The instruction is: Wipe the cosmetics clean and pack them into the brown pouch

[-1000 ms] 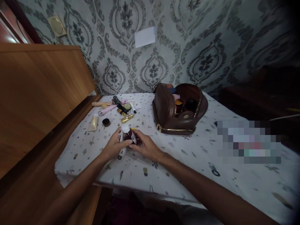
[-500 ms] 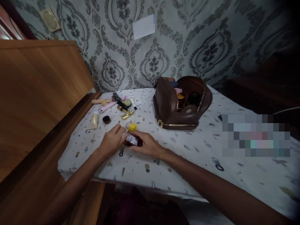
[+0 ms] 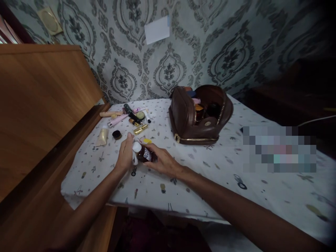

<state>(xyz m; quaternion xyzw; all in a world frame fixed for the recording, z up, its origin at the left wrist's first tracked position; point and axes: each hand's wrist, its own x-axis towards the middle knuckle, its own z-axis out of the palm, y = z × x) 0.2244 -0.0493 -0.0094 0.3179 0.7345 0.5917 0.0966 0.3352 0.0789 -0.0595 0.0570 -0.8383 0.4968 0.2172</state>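
My right hand point(image 3: 166, 161) is wrapped round a small dark red bottle point(image 3: 146, 154) with a white patterned label, tilted on its side above the table. My left hand point(image 3: 125, 151) is closed on a crumpled white cloth point(image 3: 135, 157), pressed at the left end of the bottle. Whether the rounded white part there is a cap or a fold of cloth, I cannot tell. Just behind the bottle lies a yellow-topped item point(image 3: 147, 140), partly hidden by my hands. A gold tube point(image 3: 140, 129) and a dark round jar point(image 3: 117, 134) lie a little farther off.
An open brown leather toiletry bag point(image 3: 187, 120) with several items inside stands behind my right hand. Several cosmetics, among them a pink tube point(image 3: 119, 119) and a cream tube point(image 3: 102, 136), lie at the left. A wooden panel point(image 3: 47, 94) borders the table's left side.
White cloth now shows between my left hand and the bottle. The left fingers have turned upright, and the bottle has rotated a little. The view has shifted slightly.
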